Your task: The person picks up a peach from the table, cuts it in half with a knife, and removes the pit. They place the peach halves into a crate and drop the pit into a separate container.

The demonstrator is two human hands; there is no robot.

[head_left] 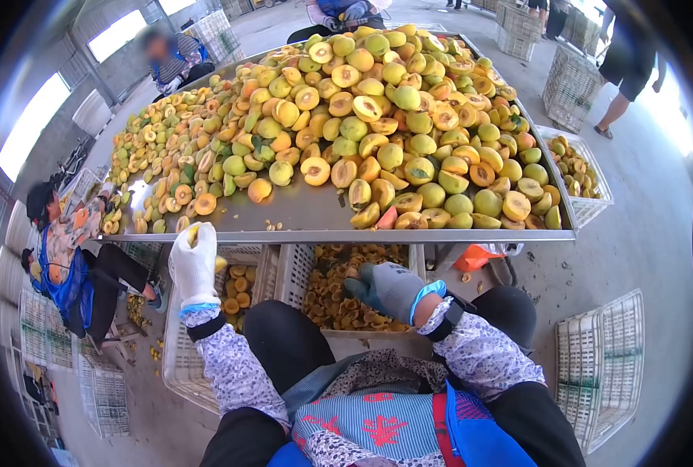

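My left hand (194, 268), in a white glove, is raised at the front edge of the metal table (315, 236). Its fingers are closed, with a yellow piece of apricot-like fruit (195, 233) showing at the top. My right hand (391, 290), in a grey glove, hangs over a crate of fruit halves (335, 300) below the table edge. Its fingers curl inward, and what they hold, if anything, is hidden. A large heap of fruit (346, 117), many pieces cut in half and some showing brown hollows, covers much of the table.
A second white crate (179, 350) with fruit halves stands under my left hand. Another filled crate (588, 167) is at the table's right. A tipped white crate (599, 366) lies on the right floor. Co-workers sit at the left (66, 257) and far side; a person (627, 66) stands right.
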